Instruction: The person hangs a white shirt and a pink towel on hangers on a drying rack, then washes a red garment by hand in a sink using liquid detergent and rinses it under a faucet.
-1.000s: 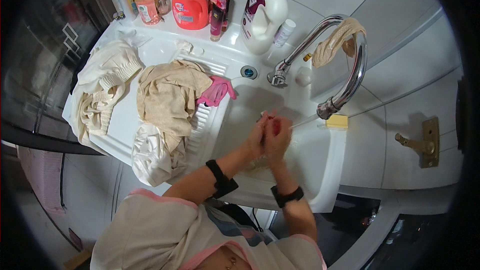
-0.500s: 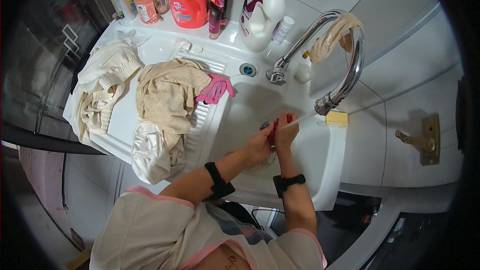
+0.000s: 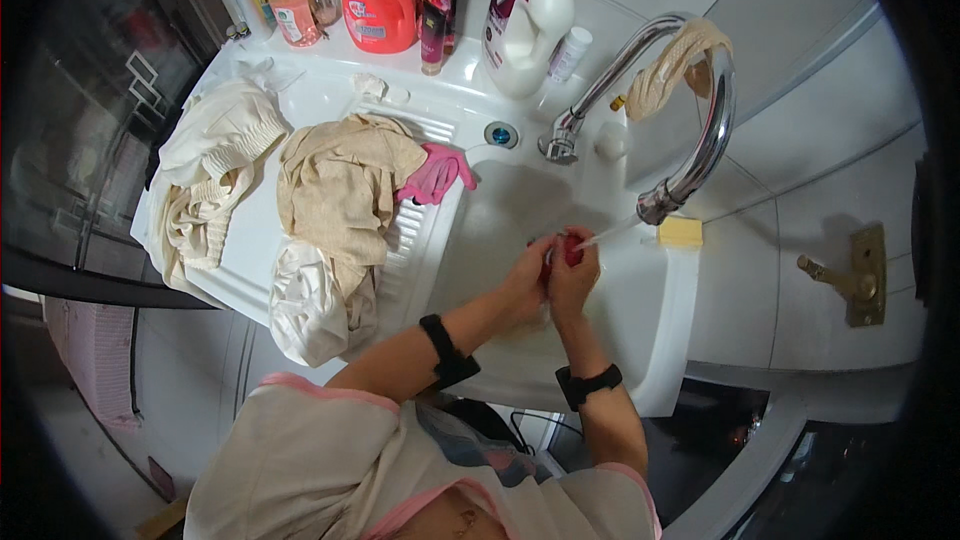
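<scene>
Rinsing under the faucet (image 3: 690,155) stream over the basin (image 3: 500,230), a small red item (image 3: 570,248) is clasped between left hand (image 3: 527,280) and right hand (image 3: 572,278), fingers curled tightly around it; wet, it could be dropped, or water splashed onto the beige clothes (image 3: 340,195).

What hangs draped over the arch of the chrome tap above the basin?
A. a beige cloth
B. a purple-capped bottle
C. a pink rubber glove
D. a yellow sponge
A: a beige cloth hangs over the top of the chrome tap, while the pink rubber glove lies on the ribbed drainboard and the yellow sponge sits on the basin rim.
</scene>
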The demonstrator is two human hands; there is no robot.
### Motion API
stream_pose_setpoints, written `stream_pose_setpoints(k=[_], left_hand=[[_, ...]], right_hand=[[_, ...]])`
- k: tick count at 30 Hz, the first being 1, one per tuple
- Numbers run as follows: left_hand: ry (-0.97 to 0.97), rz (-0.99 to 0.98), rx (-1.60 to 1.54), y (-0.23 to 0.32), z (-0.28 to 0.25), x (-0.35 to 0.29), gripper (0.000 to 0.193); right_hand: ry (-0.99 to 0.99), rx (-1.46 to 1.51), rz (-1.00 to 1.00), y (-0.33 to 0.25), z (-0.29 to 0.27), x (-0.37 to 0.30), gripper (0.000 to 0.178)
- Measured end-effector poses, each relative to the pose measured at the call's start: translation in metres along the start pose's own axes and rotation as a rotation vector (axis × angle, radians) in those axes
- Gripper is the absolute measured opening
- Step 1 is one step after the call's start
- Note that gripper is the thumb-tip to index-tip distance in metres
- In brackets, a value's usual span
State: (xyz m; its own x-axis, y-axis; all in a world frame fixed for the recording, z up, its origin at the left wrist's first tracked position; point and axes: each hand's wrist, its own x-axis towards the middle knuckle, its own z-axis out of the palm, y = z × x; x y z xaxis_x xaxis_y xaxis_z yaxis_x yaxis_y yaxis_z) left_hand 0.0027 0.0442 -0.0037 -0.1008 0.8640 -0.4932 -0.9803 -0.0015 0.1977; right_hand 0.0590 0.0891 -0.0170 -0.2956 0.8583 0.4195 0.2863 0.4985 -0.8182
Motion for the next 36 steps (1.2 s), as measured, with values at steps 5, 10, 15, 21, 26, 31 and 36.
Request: stream_pose_setpoints(k=[5,10,15,21,26,31,36], left_hand=[[-0.114,0.104,0.003,0.009,-0.003,0.016,0.029],[-0.045,0.051,0.071,0.002,-0.010,0.027,0.031],[0.055,0.002,0.121,0.005,-0.024,0.027,0.035],[0.328,-0.119,0.142,0.011,-0.044,0.038,0.038],[0.314,-0.135,0.127,0.007,-0.045,0.040,0.038],[0.247,-0.065,0.112,0.009,-0.035,0.033,0.032],[0.080,-0.069,0.005,0.009,-0.043,0.033,0.032]], right_hand=[[0.005,0.363,0.309,-0.045,0.002,-0.004,0.027],[-0.029,0.274,0.255,-0.039,0.007,0.006,0.029],[-0.449,0.064,0.442,-0.027,-0.004,0.029,0.025],[-0.696,0.341,0.265,-0.043,0.001,0.080,0.039],[-0.684,0.409,0.328,-0.017,0.013,0.106,0.043],[-0.652,0.590,0.356,-0.001,0.010,0.123,0.038],[-0.638,0.440,0.461,-0.019,0.002,0.123,0.038]])
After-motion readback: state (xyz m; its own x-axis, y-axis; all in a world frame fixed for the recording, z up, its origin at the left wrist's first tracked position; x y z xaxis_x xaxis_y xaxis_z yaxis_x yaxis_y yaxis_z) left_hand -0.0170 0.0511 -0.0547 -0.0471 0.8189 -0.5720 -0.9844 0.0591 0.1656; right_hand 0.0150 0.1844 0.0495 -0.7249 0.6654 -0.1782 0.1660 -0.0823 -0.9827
